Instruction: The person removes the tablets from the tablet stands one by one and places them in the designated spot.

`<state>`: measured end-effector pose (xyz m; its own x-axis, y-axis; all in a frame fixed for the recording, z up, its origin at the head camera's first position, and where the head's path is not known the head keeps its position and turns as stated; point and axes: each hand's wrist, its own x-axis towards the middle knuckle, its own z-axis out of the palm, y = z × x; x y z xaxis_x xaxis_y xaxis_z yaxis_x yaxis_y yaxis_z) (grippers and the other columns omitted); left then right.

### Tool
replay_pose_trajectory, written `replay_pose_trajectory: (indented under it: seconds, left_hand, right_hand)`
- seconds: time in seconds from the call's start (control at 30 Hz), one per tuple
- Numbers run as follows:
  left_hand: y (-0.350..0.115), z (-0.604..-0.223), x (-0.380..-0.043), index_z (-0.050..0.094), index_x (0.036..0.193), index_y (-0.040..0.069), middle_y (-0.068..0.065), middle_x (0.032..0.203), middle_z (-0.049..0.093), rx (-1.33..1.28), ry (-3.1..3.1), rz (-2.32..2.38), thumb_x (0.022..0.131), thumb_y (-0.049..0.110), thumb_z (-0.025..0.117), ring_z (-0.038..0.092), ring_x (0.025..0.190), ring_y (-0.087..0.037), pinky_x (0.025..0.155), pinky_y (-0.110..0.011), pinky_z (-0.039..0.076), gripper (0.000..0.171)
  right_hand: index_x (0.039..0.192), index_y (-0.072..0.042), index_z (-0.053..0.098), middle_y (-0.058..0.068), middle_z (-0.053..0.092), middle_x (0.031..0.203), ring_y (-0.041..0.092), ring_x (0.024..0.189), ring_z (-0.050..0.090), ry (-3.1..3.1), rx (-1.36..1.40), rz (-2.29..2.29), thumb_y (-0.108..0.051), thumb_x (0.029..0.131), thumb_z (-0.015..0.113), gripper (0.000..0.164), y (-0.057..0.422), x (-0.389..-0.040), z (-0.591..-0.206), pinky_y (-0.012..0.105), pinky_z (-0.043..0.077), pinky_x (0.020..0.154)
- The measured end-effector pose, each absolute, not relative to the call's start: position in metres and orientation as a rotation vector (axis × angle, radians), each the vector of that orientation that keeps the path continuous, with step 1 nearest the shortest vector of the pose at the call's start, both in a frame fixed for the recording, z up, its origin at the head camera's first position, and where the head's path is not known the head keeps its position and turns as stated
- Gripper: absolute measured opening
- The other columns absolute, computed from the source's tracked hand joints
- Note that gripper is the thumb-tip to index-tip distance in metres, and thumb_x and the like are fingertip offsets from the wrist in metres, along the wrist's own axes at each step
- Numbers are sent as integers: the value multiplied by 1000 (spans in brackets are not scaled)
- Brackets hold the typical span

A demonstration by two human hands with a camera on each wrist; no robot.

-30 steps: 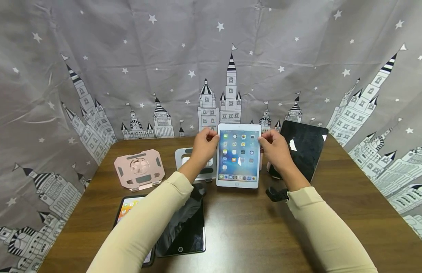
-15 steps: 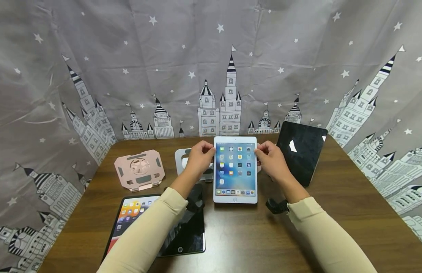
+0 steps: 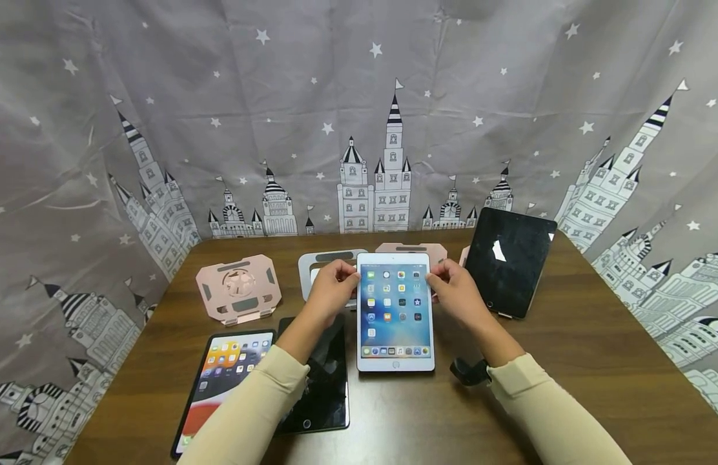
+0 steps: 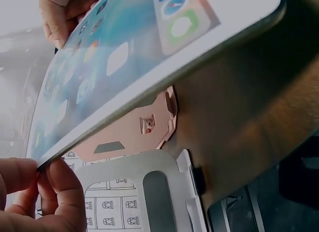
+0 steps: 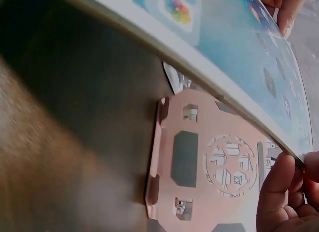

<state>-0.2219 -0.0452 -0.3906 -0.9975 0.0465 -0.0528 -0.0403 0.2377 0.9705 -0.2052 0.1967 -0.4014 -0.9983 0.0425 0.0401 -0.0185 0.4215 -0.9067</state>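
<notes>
Your left hand (image 3: 330,292) pinches the tablet (image 3: 396,316) on its left edge, and your right hand (image 3: 455,292) pinches the right edge, about level. The tablet sits at mid-frame between them, neither hand clearly nearer, raised off the surface (image 3: 417,426), its long axis running up and down the frame. A pink stand (image 3: 411,248) lies just beyond its top edge, partly hidden; a grey stand (image 3: 308,263) shows beyond your left hand.
</notes>
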Motion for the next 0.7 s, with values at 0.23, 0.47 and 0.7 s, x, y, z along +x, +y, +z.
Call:
replay_pose_trajectory:
  seconds: [0.23,0.47,0.7]
  left_hand:
    - [-53,-394,-213,60,100,-2,-14,90,56,52,2423,1874,97,5,61,56,76,-21,71,-34,57,8]
    - [-59,-400,-206,60,98,-2,-13,87,55,34,2429,1846,97,4,60,57,73,-21,73,-41,58,6]
    - [-63,-407,-199,59,97,-4,-13,85,54,56,2427,1850,96,1,60,56,72,-22,72,-44,58,6]
  right_hand:
    - [104,2,55,18,57,95,26,76,59,-2616,-39,1689,-8,101,54,11,191,-200,-408,34,56,66]
    - [103,2,55,18,58,95,33,79,59,-2633,-54,1745,-6,101,54,9,187,-193,-409,41,56,69]
    - [101,2,56,18,59,96,32,79,59,-2646,-68,1768,-6,101,54,7,182,-188,-412,43,56,70]
